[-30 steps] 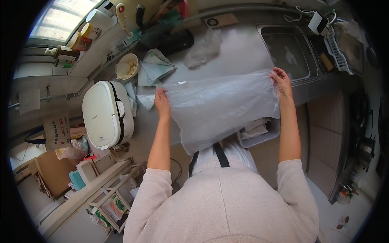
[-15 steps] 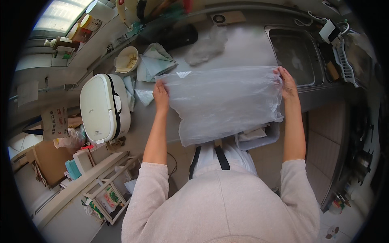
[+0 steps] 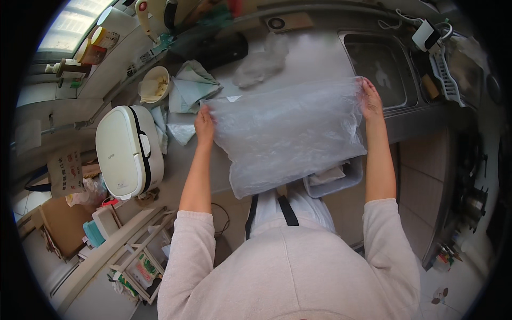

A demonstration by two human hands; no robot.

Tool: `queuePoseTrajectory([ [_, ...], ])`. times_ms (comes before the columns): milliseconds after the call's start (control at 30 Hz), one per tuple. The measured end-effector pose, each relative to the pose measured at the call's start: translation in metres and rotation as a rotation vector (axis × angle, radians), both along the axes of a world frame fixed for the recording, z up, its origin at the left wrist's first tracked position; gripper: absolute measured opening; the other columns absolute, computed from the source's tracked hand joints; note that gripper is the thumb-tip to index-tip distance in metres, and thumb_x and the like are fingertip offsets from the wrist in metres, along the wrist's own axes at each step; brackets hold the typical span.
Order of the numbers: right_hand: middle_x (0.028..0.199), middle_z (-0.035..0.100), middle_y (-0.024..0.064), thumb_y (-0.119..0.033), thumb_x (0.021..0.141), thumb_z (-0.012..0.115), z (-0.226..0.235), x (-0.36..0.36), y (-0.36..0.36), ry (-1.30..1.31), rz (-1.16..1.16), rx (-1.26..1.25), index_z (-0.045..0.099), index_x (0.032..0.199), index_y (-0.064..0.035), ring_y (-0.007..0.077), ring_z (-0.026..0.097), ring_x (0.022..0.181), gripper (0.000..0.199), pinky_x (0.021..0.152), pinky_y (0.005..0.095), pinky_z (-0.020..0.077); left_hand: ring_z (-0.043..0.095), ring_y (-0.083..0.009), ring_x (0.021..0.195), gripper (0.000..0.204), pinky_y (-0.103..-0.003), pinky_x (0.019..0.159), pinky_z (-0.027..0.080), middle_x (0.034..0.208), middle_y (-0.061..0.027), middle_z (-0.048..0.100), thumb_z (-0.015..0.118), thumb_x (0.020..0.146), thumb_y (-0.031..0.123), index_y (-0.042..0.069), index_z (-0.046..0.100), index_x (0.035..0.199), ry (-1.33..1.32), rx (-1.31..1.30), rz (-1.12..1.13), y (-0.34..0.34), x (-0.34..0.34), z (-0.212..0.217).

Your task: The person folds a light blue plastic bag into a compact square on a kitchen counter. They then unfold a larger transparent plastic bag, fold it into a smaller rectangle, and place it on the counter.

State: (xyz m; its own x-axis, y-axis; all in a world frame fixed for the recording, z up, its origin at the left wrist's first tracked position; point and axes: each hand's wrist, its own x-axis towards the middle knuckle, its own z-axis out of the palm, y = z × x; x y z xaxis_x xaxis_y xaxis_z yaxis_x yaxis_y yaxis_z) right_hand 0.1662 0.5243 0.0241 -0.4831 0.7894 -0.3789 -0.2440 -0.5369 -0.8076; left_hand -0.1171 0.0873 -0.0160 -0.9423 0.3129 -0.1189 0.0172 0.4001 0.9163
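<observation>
A large clear plastic bag [image 3: 288,133] is stretched out flat between my two hands above the counter's front edge. My left hand [image 3: 204,125] pinches its upper left corner, and my right hand [image 3: 372,98] grips the upper right end. Both hands are closed on the plastic. Under the bag's lower right part, a grey plastic bin [image 3: 337,185] with pale packets inside shows partly; the bag hides the rest of it. Beyond the bag, another crumpled clear plastic bag [image 3: 261,66] lies on the counter.
Left of my left arm stands a white rice cooker [image 3: 120,152]. Behind it are folded pale-green sheets [image 3: 192,88] and a white bowl [image 3: 154,85] with pale pieces. A sink [image 3: 380,69] and a white rack [image 3: 447,77] are at the far right. A wooden rack [image 3: 141,266] stands lower left.
The bag's right end has risen a little and its left end has dipped, so it tilts more. Both hands keep their hold. The whole view has shifted slightly.
</observation>
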Motion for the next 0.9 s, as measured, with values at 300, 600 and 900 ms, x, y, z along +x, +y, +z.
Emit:
queuePoseTrajectory([
  [300,0.105,0.07,0.0091,-0.031,0.091,0.065,-0.012,-0.013,0.004,-0.3,0.222,0.26,0.055,0.119,-0.0003,0.0112,0.062,0.069,0.042,0.056,0.0253,0.0488,0.058,-0.0244,0.062,0.037,-0.036,0.062,0.047,0.074,-0.009,0.062,0.046,0.101,0.037,0.003,0.062,0.101,0.201,-0.24,0.022,0.009,-0.02,0.009],
  [600,0.083,0.065,0.0015,-0.038,0.091,0.066,0.02,0.015,-0.04,-0.685,0.386,0.188,0.063,0.101,-0.0035,0.0079,0.059,0.071,0.036,0.063,0.0237,0.0461,0.036,-0.0376,0.134,0.061,-0.047,0.11,0.029,0.146,-0.0196,0.037,0.062,0.087,0.013,0.003,0.038,0.142,0.619,-0.36,-0.311,-0.008,0.088,0.049],
  [900,0.079,0.066,0.0045,-0.022,0.09,0.065,-0.001,0.009,0.001,-0.97,0.33,0.706,0.064,0.099,-0.0029,0.0093,0.058,0.065,0.021,0.061,0.026,0.0459,0.002,-0.0387,0.146,0.097,-0.059,0.115,0.002,0.159,-0.0153,0.009,0.06,0.076,0.066,0.008,0.031,0.148,0.542,-0.671,-0.654,-0.026,0.134,0.006],
])
